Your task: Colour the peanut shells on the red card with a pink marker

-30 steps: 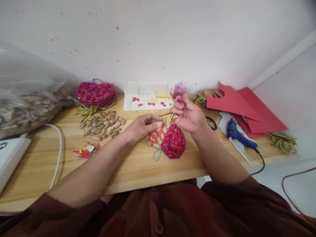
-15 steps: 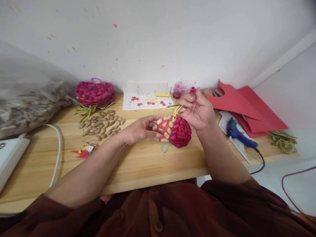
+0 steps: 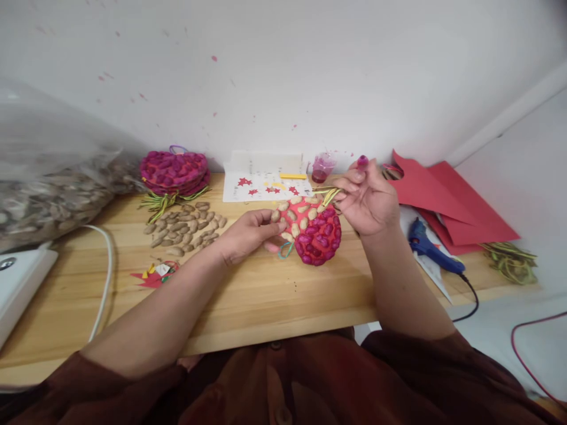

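Observation:
My left hand (image 3: 250,236) grips the left edge of a red disc covered in peanuts (image 3: 315,239). Magenta colours the peanuts on its lower right part; those at the upper left are plain tan. A blue-green loop (image 3: 286,251) sticks out at its lower left, and yellow-green strands (image 3: 328,195) at its upper right. Raised beside the strands, my right hand (image 3: 370,200) pinches a small purple-tipped thing (image 3: 362,162), mostly hidden by the fingers. Behind it stands a clear cup (image 3: 322,168) with dark pink liquid.
Loose peanuts (image 3: 186,227) lie left of my left hand, before a stack of magenta peanut discs (image 3: 175,172). A bag of peanuts (image 3: 48,200) fills the far left. Paper with red stars (image 3: 239,192) lies behind. A blue glue gun (image 3: 432,248) and red sheets (image 3: 456,195) are right.
The peanut disc has turned, its magenta part swinging lower and its loop moving left. My right hand has shifted right with the purple-tipped thing. My left hand keeps its grip.

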Available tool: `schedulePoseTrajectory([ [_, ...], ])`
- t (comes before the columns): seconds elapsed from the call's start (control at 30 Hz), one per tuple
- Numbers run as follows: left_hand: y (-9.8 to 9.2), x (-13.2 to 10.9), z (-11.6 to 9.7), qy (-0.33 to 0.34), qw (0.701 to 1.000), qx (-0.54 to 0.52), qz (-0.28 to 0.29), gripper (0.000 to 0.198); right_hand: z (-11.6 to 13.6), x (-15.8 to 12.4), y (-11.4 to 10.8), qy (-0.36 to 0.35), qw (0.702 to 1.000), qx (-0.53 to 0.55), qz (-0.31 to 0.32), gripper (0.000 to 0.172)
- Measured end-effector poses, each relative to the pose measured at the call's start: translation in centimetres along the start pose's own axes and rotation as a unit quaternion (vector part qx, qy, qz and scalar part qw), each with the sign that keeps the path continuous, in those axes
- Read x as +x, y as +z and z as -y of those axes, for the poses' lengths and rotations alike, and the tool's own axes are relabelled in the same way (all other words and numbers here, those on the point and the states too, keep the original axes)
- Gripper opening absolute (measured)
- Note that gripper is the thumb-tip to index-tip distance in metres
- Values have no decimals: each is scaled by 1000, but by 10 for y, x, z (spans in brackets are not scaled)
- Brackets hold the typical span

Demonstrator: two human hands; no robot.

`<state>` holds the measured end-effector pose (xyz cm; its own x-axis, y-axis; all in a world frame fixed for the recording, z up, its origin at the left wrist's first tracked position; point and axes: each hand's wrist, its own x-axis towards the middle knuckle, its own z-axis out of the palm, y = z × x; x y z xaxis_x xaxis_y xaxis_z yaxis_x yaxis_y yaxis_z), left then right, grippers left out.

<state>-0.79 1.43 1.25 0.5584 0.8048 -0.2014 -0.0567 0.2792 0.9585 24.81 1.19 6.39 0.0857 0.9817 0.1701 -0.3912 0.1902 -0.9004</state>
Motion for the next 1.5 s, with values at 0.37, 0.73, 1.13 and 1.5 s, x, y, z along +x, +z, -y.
schedulePoseTrajectory([
  [0.37, 7, 0, 1, -9, 996, -92, 13, 45, -7, 5, -1, 33, 993, 115, -5, 30],
  [0.73, 5, -1, 4, 0, 999, -14, 37, 37, -4, 3, 5, 25, 998, 11, -55, 44],
  [1.13, 8, -1, 1, -11, 994, -75, -77, 34, -12, 10, -10, -20, 987, 2, -159, 51],
  [1.5, 12, -1, -7, 2, 977, -141, -160, 38, -7, -8, 8, -125, 972, -123, -154, 38],
])
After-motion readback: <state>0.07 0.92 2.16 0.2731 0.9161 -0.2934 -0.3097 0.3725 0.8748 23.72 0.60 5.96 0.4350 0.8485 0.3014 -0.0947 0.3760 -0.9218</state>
